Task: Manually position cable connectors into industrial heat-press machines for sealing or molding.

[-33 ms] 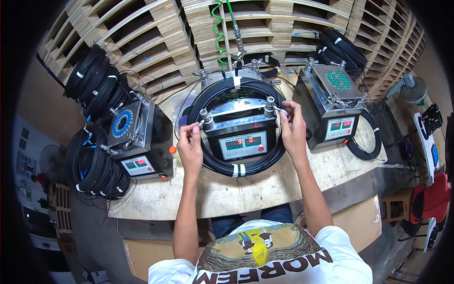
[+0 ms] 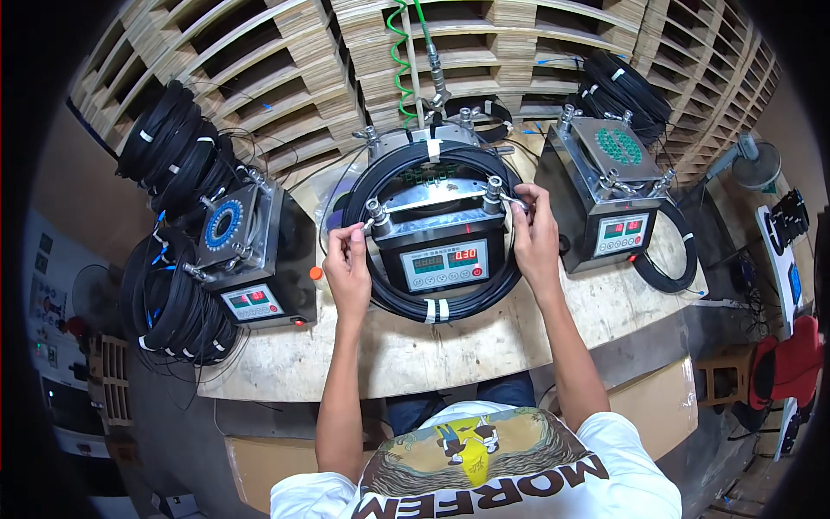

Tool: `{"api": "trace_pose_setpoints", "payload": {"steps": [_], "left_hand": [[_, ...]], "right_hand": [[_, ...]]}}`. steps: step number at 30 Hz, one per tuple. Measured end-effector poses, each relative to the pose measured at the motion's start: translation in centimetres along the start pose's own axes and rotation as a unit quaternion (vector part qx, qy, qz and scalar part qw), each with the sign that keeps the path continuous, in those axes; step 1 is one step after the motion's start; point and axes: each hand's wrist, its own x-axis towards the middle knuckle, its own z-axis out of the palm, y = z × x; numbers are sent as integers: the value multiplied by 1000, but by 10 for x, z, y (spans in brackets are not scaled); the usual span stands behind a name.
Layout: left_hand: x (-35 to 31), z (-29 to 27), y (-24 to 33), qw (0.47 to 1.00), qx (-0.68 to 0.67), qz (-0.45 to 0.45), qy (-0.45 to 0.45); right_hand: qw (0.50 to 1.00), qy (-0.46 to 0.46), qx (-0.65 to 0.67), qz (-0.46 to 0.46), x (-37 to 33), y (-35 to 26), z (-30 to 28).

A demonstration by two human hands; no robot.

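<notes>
1. Black cable coil [image 2: 393, 304] is circling the middle machine [image 2: 441, 227] on the wooden table [image 2: 467, 350], its lower arc passing below the lit display [image 2: 444, 265]; white tape [image 2: 437, 310] is binding it at top & bottom.
2. Step in hand, judging by finger pos.: person is prob. handling both front levers together, one per hand, L lever [image 2: 369, 226] & R lever [image 2: 513, 203].
3. Next move, as a judgement, is calling for even pressure on both sides, w/ fingertips staying clear of the coil. Uneven force could be tilting the metal top.
4. L hand [image 2: 350, 270]: thumb & index are pinching the L lever at the machine's front L corner; other fingers are curling loosely. Wrist is sitting low, forearm running almost straight up from the body.
5. R hand [image 2: 538, 238]: thumb & index are closing round the R lever, sitting a bit higher than the L; lever tip is partly hidden, so can't tell how firm the hold is. Forearm is slanting in from lower R.
6. Both elbows are bending slightly, hands flanking the coil, approx. mirrored.
7. Nearby: L machine [image 2: 226, 227] is carrying a blue ring, R machine [image 2: 616, 151] a plate w/ green spots; orange cap [image 2: 316, 273] is lying btwn the L machine & L hand.
</notes>
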Motion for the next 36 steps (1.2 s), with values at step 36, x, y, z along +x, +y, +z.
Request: {"api": "trace_pose_setpoints", "payload": {"steps": [36], "left_hand": [[0,-4,-6,999,-44,-9,-31]], "right_hand": [[911,-143,-352,-157,-86,8,37]]}}
